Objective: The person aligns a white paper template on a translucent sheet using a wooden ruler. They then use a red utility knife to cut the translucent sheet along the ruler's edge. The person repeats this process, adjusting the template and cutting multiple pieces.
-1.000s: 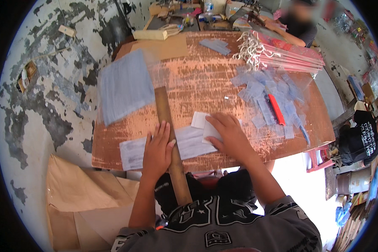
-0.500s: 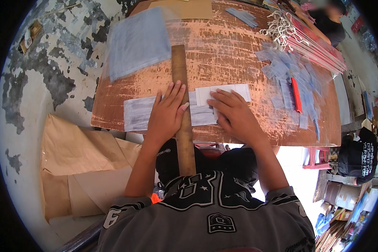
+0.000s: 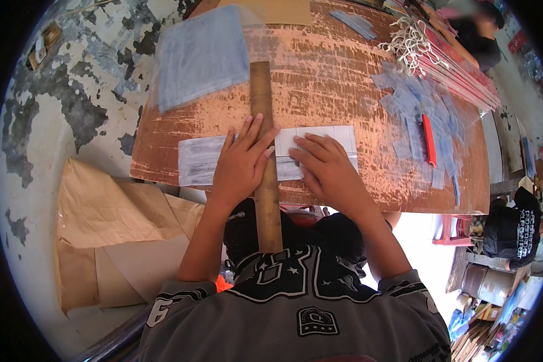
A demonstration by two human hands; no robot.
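Note:
My left hand (image 3: pixel 242 158) lies spread across a long brown flat bar (image 3: pixel 261 90), like a straightedge, which runs from the table over its near edge toward my lap. Beneath the bar is a translucent bluish-grey plastic strip (image 3: pixel 198 161), laid crosswise. My right hand (image 3: pixel 329 172) rests with fingers apart on a white rectangular paper piece (image 3: pixel 342 136) with thin lines. The paper lies over the strip's right part, and its left end meets the bar's right side. One left finger reaches over the bar to the paper's corner.
A stack of bluish plastic sheets (image 3: pixel 205 54) lies far left on the worn table (image 3: pixel 320 66). To the right are plastic scraps (image 3: pixel 407 99), a red-handled cutter (image 3: pixel 428 140) and pink rods with white strings (image 3: pixel 458 78). Brown paper (image 3: pixel 114 211) stands left; other people (image 3: pixel 516 229) are at right.
My right hand has slid the white paper left, so its end now touches the bar. A finger of my left hand has spread rightward toward the paper.

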